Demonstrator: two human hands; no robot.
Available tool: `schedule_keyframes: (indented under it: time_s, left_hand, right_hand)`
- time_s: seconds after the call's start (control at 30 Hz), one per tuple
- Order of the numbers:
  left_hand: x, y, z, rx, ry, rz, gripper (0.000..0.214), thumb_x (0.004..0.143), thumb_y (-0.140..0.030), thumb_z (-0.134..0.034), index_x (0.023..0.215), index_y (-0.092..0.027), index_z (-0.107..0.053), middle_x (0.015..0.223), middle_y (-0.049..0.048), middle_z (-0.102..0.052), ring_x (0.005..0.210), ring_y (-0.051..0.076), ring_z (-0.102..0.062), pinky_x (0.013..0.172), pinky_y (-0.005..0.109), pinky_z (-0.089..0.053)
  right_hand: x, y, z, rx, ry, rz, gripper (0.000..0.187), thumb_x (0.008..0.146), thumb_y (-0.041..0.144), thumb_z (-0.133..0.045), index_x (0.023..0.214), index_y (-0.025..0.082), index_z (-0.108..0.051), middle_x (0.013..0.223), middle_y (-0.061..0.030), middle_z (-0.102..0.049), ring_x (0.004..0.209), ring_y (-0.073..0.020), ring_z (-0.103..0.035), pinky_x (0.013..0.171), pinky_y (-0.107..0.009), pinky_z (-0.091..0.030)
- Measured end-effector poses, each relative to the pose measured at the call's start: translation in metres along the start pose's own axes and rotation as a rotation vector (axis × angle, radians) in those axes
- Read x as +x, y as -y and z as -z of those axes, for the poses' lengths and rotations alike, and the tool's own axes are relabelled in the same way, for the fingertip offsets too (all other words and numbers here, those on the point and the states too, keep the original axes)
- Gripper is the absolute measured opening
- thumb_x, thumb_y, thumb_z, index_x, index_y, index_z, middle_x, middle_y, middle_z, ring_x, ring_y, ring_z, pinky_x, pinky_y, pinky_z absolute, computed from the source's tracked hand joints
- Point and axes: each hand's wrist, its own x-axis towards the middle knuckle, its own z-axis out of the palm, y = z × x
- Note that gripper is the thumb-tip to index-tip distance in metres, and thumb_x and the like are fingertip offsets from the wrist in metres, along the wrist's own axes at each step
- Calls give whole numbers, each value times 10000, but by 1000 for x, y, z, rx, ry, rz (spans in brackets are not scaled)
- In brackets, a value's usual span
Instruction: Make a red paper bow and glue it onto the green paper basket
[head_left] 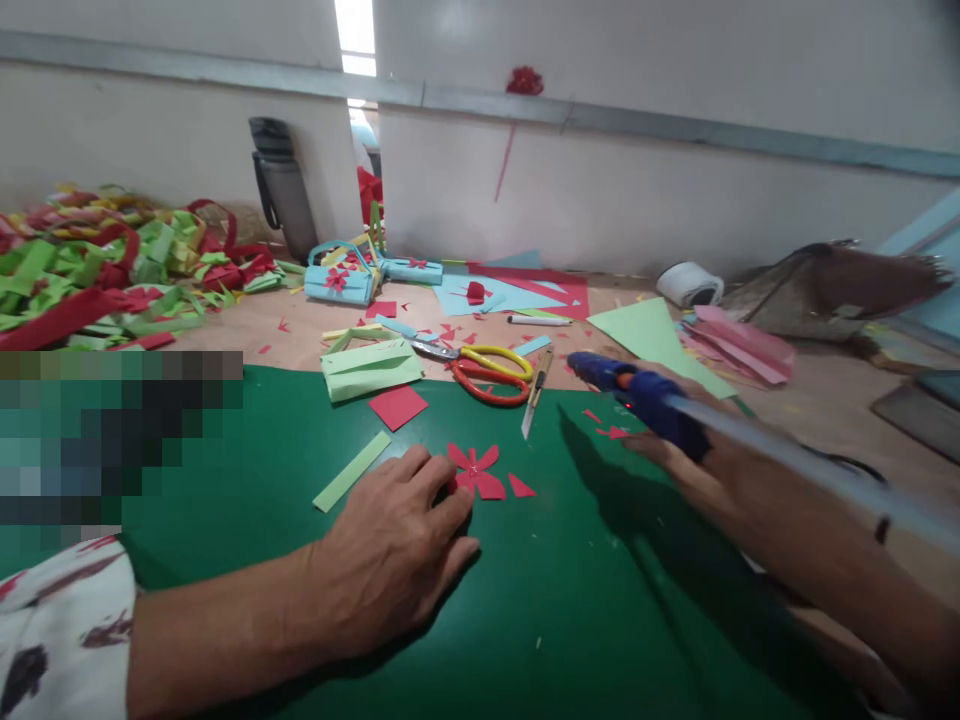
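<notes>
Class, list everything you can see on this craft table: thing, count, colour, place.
Paper flower: one, red, on green mat.
Paper strip: one, light green, left of flower.
Scissors: one, red and yellow handles, mat's far edge.
Utility knife: one, yellow, beside scissors.
Paper basket: one, light blue, near wall.
Paper scraps: pile, green and red, far left.
Left hand: touching flower.
Right hand: holding blue glue gun.

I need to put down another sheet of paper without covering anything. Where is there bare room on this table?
The green mat is bare along its near edge, between the left hand and the right hand holding the glue gun. It is crowded past the red paper flower: scissors, a utility knife, folded green paper and strip piles.
</notes>
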Motion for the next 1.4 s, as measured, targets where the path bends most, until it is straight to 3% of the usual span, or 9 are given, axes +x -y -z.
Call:
schedule_keyframes:
  time_s: [0.1,0.37,0.53,0.73,0.83,0.97,1.07,1.27,1.4]
  left_hand:
    - [-1,-1,-1,-8,-23,-9,219,916,-286,-429,939,-157,-606,936,119,-556,826,243,-459,703,407,-436]
    - [-1,0,-1,9,-48,-19,195,904,-261,-453,948,-165,-617,942,109,-569,828,236,-474,710,399,-437]
    - [0,-1,3,-4,-20,-18,217,913,-257,-435,948,-157,-624,950,119,-567,820,235,-476,711,403,-438]
    - [-2,2,-5,16,-85,-29,245,925,-283,-403,983,-167,-611,954,113,-563,812,236,-463,684,393,-431]
    - [-3,2,-6,14,-79,-28,252,928,-287,-396,991,-166,-608,963,117,-560,816,241,-462,688,401,-435]
    - [-3,1,-6,17,-73,-39,258,927,-284,-394,972,-155,-613,947,125,-558,816,255,-465,684,422,-441]
    - [-2,2,-6,11,-77,-47,271,932,-280,-377,954,-151,-615,927,124,-558,802,256,-465,672,428,-442]
    - [0,8,-2,30,-11,-119,290,952,-265,-354,925,-145,-617,891,112,-567,807,253,-475,682,432,-450]
    - [-1,11,-2,3,-42,-146,276,956,-248,-366,938,-146,-621,894,103,-576,806,241,-473,683,419,-456]
  right_hand:
    - [2,-5,-5,-222,-26,81,472,933,288,-402,1385,149,-397,1198,-138,-633,955,-262,-639,675,-327,-489]
    - [5,-17,-32,-779,1,146,483,882,27,-347,1301,194,-519,831,-107,-649,718,-235,-612,592,-294,-394]
    - [17,-15,-31,-826,42,164,467,917,57,-302,1339,148,-480,977,-160,-646,854,-291,-590,762,-432,-387]
    - [20,22,-7,-343,81,253,329,867,77,-425,1130,117,-618,1131,-161,-628,1071,-304,-541,863,-416,-391]
    - [35,41,-6,186,361,231,227,864,186,-480,998,188,-665,958,-57,-689,866,-208,-615,731,-294,-447]
    - [66,58,-20,534,701,-13,191,807,147,-493,883,161,-668,841,-44,-692,763,-177,-633,598,-240,-456]
    - [80,67,-32,634,828,-186,163,770,108,-504,866,135,-634,819,-71,-683,703,-165,-642,498,-214,-446]
    - [79,71,-34,735,975,-226,109,815,140,-475,829,153,-582,779,-54,-691,638,-115,-627,478,-179,-427]
    - [79,64,-34,628,941,-75,129,811,154,-454,794,154,-582,713,-21,-650,615,-110,-587,508,-195,-415]
